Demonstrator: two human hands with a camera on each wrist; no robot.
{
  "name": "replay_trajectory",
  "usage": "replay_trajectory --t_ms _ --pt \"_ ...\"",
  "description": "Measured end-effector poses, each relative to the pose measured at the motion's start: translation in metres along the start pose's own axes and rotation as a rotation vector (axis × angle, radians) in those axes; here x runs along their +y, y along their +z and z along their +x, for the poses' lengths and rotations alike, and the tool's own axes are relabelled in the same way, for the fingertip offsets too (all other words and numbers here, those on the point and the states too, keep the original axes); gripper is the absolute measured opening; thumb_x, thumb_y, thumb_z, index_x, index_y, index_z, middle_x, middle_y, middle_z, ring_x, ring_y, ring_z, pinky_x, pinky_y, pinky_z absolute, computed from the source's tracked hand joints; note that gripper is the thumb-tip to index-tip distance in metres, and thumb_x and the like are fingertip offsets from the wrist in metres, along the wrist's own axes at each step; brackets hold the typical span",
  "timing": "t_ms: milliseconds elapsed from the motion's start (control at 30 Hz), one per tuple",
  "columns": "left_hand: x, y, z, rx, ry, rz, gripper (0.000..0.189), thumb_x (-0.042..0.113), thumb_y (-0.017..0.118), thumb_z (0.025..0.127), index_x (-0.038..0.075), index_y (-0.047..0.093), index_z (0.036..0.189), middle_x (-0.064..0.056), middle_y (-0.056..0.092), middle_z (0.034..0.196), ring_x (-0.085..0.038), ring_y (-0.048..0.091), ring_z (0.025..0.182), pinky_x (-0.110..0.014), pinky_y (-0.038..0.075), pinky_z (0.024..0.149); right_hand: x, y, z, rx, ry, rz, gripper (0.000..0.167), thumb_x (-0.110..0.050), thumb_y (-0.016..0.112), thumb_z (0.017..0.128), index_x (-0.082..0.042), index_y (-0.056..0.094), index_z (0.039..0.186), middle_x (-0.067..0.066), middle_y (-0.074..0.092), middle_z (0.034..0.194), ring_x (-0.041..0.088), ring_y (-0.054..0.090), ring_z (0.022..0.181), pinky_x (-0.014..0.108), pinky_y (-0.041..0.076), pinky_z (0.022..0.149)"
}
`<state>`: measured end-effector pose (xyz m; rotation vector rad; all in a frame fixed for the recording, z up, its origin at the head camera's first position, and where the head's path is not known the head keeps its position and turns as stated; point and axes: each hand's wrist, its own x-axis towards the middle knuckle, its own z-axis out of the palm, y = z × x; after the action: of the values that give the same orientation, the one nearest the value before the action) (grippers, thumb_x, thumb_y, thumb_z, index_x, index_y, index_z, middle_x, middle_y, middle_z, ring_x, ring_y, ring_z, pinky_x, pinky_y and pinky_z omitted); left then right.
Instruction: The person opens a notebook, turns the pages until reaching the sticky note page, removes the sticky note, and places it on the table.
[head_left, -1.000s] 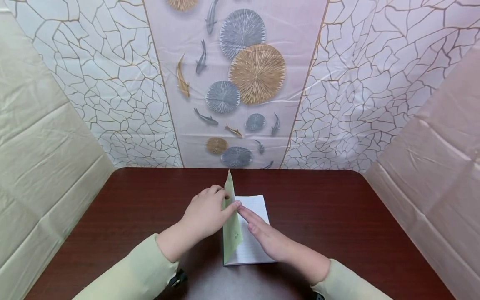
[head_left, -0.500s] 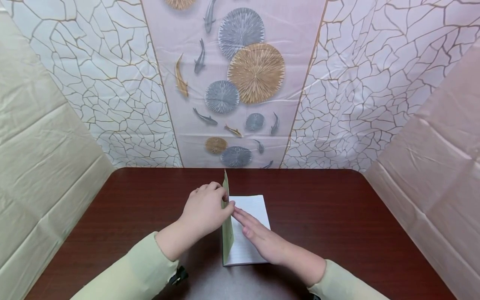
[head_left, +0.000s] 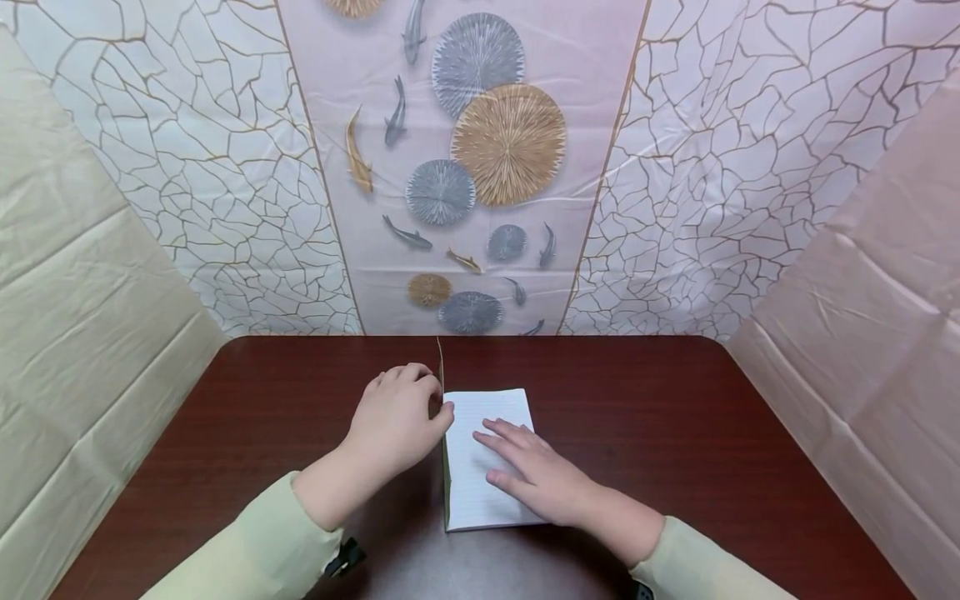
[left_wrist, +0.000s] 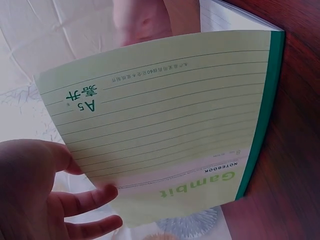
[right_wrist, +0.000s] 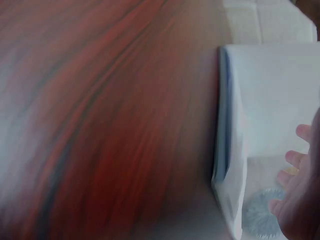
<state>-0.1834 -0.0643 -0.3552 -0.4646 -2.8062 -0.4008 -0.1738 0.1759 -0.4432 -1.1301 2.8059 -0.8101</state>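
Nearest the viewer, two pale green sleeves (head_left: 247, 550) come in from the bottom edge, one on each side. Just beyond them a notebook (head_left: 487, 467) lies on the dark red table (head_left: 712, 450), close to the near edge and about midway between left and right. The right hand (head_left: 536, 475) lies flat on the open lined page (head_left: 487, 408), fingers straight and spread a little, pressing the paper down and gripping nothing. Left of it, the left hand (head_left: 397, 421) holds the light green cover (left_wrist: 165, 125) up on edge: from the head view that cover shows only as a thin upright line at the notebook's left side, thumb at one face and curled fingers at the other. The left wrist view catches the cover's printed face, ruled lines and a dark green strip along the spine, with the fingers (left_wrist: 87, 200) curled at its edge. The right wrist view is blurred and shows the stacked page edges (right_wrist: 225, 130) against the table. Farther back, behind the table's far edge, hangs a wall sheet (head_left: 480, 158) with round discs, fish and a cracked pattern.
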Motion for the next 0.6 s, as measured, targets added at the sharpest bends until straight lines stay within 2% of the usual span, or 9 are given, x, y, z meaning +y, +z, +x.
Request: replay_trajectory --t_ms 100,267,433,600 --pt "-0.004 -0.001 -0.003 0.021 0.005 0.019 0.021 0.036 0.062 0.090 0.017 0.070 0.088 -0.005 0.063 0.118 -0.032 0.056 0.117 -0.055 0.037 0.106 0.011 -0.001 -0.005 -0.006 -0.020 -0.118 0.057 -0.049 0.048 0.102 -0.019 0.045 0.149 0.006 0.038 0.156 0.028 0.029 0.146 0.054 0.023 0.117" --pt "-0.012 -0.002 -0.007 0.051 0.010 0.040 0.020 0.035 0.062 0.090 0.017 0.071 0.088 -0.006 0.061 0.124 -0.035 0.049 0.126 -0.058 0.028 0.112 0.028 -0.007 -0.013 -0.034 -0.021 -0.219 0.062 -0.058 0.047 0.099 -0.019 0.048 0.147 0.008 0.041 0.154 0.029 0.033 0.145 0.056 0.023 0.116" --pt "-0.020 -0.004 -0.011 0.078 0.012 0.046 0.017 0.033 0.063 0.089 0.018 0.072 0.090 -0.009 0.059 0.130 -0.038 0.042 0.133 -0.061 0.020 0.114 0.043 -0.014 -0.020 -0.103 0.025 -0.283 0.069 -0.064 0.046 0.096 -0.020 0.044 0.150 0.007 0.036 0.158 0.030 0.028 0.147 0.055 0.021 0.117" --pt "-0.027 -0.005 -0.016 0.092 0.004 0.053 0.015 0.030 0.063 0.089 0.019 0.073 0.090 -0.012 0.058 0.132 -0.040 0.039 0.134 -0.062 0.018 0.114 0.053 -0.019 -0.026 -0.133 0.065 -0.291 0.071 -0.063 0.051 0.095 -0.019 0.044 0.150 0.009 0.035 0.158 0.032 0.027 0.147 0.055 0.021 0.117"
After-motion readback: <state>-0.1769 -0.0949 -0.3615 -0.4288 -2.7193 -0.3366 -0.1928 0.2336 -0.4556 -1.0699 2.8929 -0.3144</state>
